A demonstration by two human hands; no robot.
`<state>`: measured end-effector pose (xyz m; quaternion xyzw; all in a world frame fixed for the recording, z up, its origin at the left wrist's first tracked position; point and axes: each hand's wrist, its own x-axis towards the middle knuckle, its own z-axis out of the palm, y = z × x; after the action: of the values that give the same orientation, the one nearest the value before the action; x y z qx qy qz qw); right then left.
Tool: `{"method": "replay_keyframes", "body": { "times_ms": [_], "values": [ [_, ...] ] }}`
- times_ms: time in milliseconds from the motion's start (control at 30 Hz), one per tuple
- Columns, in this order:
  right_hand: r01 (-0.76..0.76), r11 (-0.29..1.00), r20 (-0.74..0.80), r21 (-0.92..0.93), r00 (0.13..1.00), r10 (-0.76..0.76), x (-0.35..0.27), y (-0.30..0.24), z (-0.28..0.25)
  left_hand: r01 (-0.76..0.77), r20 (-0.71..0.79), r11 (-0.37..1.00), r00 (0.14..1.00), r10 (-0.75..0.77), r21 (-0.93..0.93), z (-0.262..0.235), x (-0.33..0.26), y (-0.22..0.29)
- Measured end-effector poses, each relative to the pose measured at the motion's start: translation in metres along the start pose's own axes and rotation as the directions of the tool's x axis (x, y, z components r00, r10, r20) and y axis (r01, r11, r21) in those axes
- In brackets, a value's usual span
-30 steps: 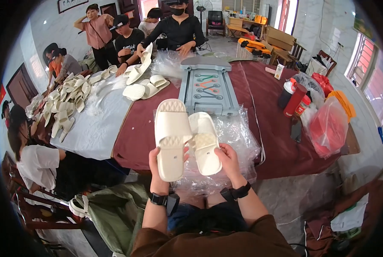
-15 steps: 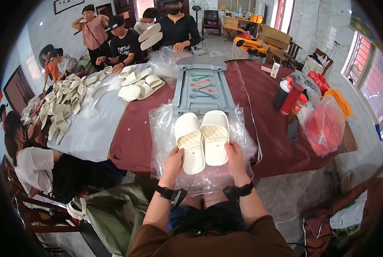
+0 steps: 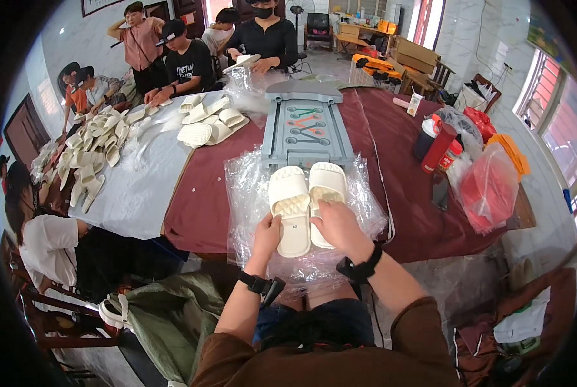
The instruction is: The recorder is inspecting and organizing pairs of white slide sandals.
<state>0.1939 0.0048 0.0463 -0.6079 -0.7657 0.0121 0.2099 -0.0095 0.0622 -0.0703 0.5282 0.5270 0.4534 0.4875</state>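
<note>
While the left hand point(image 3: 267, 233) pinches the left cream slide slipper point(image 3: 294, 238), the half-curled right hand point(image 3: 337, 224) touches the right slide slipper point(image 3: 328, 177), grip unclear; both are over clear plastic bags point(image 3: 244, 197) on the desk point(image 3: 198, 222). A white basket point(image 3: 364, 77) holds orange items point(image 3: 380, 64); a translucent bag point(image 3: 497, 157), red contents point(image 3: 491, 203).
</note>
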Motion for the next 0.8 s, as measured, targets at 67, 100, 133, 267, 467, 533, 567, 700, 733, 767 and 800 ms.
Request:
{"method": "replay_keyframes", "body": {
  "times_ms": [67,100,133,267,467,533,567,700,733,767,800],
  "values": [
    [-0.039,0.998,0.052,-0.041,0.998,0.041,0.023,0.003,0.011,0.035,0.002,0.999,0.999,-0.035,-0.021,0.000,-0.001,0.002],
    [-0.058,0.996,0.082,-0.062,0.995,0.063,0.033,0.005,0.018,0.044,0.002,0.998,0.999,-0.044,-0.043,0.000,-0.001,0.003],
    [-0.091,0.995,0.097,-0.030,0.991,0.094,0.040,0.006,0.025,0.045,0.001,0.997,0.999,-0.045,-0.058,0.001,-0.002,0.005],
    [-0.182,0.983,0.045,0.027,0.982,0.181,0.055,0.012,0.053,0.051,0.021,0.997,0.999,-0.049,-0.059,-0.002,-0.006,0.013],
    [-0.149,0.954,-0.273,0.262,0.936,0.221,0.039,0.027,0.065,-0.018,0.035,0.996,0.999,0.021,-0.082,-0.005,-0.044,0.041],
    [-0.109,0.907,-0.375,0.407,0.885,0.275,0.026,0.033,0.063,-0.209,0.036,0.971,0.978,0.206,0.113,-0.006,-0.059,0.051],
    [-0.101,0.884,-0.434,0.457,0.841,0.321,0.019,0.036,0.062,-0.344,0.065,0.906,0.939,0.338,0.247,-0.006,-0.066,0.054],
    [0.060,0.398,-0.296,0.915,0.771,0.564,-0.014,0.057,0.051,-0.600,0.311,0.519,0.782,0.540,0.608,-0.008,-0.085,0.071],
    [0.098,0.267,-0.241,0.959,0.779,0.579,-0.024,0.064,0.045,-0.637,0.359,0.423,0.740,0.568,0.645,-0.006,-0.088,0.077],
    [-0.035,0.292,-0.164,0.956,0.760,0.629,-0.030,0.073,0.038,-0.658,0.379,0.405,0.722,0.578,0.635,-0.004,-0.090,0.085],
    [-0.002,0.266,-0.180,0.964,0.729,0.660,-0.034,0.078,0.035,-0.680,0.404,0.385,0.702,0.586,0.624,-0.004,-0.090,0.094]
  ]
}}
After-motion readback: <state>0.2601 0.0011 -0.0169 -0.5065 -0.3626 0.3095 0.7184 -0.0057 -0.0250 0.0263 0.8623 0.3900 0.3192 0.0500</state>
